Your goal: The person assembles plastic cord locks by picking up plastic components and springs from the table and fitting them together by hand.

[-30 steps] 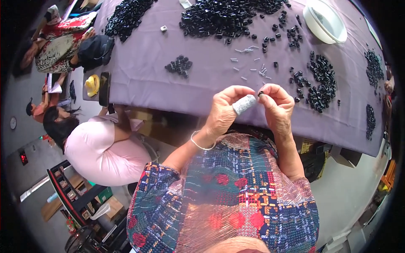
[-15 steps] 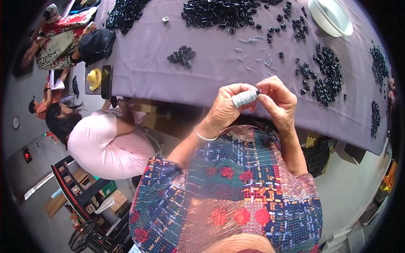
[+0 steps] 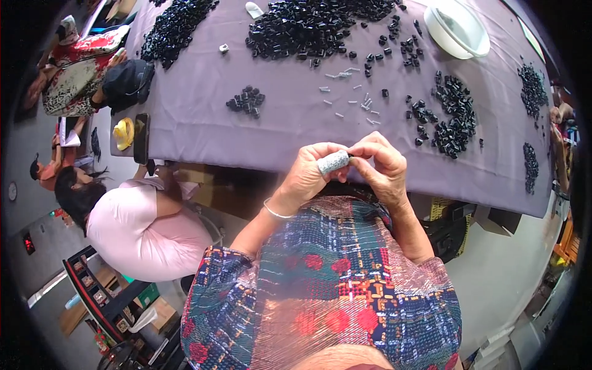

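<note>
My left hand [image 3: 303,172] and my right hand [image 3: 383,169] meet just off the table's near edge. A small black piece [image 3: 351,156] is pinched between their fingertips, mostly hidden. A grey speckled cylinder [image 3: 333,162] lies along my left thumb; whether it is worn on the thumb or held, I cannot tell. The fingers of both hands are closed. Beyond them, several short metal springs [image 3: 367,103] are scattered on the purple-grey tablecloth [image 3: 296,123]. A small group of black plastic pieces [image 3: 246,101] lies to the left, with a larger pile of black pieces [image 3: 455,117] to the right.
Big heaps of black pieces [image 3: 302,31] cover the far side. A white basin [image 3: 456,31] stands at far right. A phone [image 3: 141,139] and a yellow object [image 3: 124,133] lie at the left corner. A person in pink [image 3: 145,228] sits to the left.
The whole view has shifted, so the table and my hands appear lower and more to the left. My hands keep the same pinch on the small black piece.
</note>
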A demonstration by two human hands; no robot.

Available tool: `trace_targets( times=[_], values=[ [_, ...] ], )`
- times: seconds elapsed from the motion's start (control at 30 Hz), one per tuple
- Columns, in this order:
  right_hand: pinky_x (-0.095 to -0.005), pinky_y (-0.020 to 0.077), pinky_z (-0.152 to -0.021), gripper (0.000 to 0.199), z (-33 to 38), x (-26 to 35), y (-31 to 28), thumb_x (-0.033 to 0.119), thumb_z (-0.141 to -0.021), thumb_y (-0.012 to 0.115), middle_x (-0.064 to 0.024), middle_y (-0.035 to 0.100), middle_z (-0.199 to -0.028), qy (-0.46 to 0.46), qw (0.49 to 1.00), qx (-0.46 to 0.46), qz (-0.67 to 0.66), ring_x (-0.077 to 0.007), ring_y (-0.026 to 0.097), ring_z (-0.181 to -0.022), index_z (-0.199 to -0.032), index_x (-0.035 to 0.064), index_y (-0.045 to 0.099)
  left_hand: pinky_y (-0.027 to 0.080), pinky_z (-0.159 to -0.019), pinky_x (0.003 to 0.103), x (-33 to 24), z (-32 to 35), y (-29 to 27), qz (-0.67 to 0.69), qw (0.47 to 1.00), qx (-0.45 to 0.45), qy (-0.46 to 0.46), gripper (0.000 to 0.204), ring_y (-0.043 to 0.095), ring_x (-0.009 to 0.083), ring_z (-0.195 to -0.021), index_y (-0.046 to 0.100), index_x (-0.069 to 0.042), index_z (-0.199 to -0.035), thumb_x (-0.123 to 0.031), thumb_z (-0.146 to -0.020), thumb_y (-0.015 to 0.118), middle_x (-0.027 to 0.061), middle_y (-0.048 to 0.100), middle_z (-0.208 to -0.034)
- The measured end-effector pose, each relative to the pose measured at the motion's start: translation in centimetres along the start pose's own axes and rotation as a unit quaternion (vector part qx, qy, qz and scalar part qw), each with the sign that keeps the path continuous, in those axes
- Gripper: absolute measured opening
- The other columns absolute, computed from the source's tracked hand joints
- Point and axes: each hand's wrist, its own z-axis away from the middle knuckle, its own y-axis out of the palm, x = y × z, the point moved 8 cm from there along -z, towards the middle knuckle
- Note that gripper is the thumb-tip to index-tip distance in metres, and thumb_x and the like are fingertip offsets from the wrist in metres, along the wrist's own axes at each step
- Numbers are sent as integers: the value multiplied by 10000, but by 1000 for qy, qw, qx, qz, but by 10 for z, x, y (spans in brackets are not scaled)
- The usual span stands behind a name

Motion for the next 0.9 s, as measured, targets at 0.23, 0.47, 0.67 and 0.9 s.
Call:
trace_targets(
  times=[0.23, 0.47, 0.67, 0.9],
  values=[
    [-270, 463, -671, 132, -30, -5, -48, -22, -766, 661, -69, 588, -810, -56, 929, -104, 350, -165, 569, -734, -891, 20, 654, 522, -621, 251, -4, -4, -8, -31, 999, -16, -3, 174, 605, 95, -713, 619, -5, -1013, -140, -903, 618, 70, 646, -916],
    [-376, 442, -730, 74, -50, -20, -38, 57, -763, 646, -81, 555, -800, -70, 870, -14, 488, -271, 543, -816, -832, 53, 617, 525, -633, 255, -8, -5, -11, -24, 999, -35, 21, 193, 604, 94, -724, 604, -1, -1032, -147, -907, 614, 68, 643, -912],
    [-290, 473, -641, 88, -35, 2, -34, -20, -809, 614, -99, 596, -781, -52, 936, -45, 346, -205, 596, -684, -889, 5, 585, 518, -656, 261, -13, -4, -9, -31, 999, -28, 34, 201, 608, 102, -749, 602, 2, -1040, -148, -906, 616, 67, 646, -921],
    [-252, 467, -596, 173, -19, 41, 0, -105, -732, 626, -71, 586, -757, -43, 973, 9, 226, -161, 578, -655, -871, -5, 599, 488, -684, 249, -22, -2, 8, -124, 990, -30, 65, 217, 594, 114, -742, 601, 7, -1036, -164, -904, 627, 57, 652, -907]
  ],
)
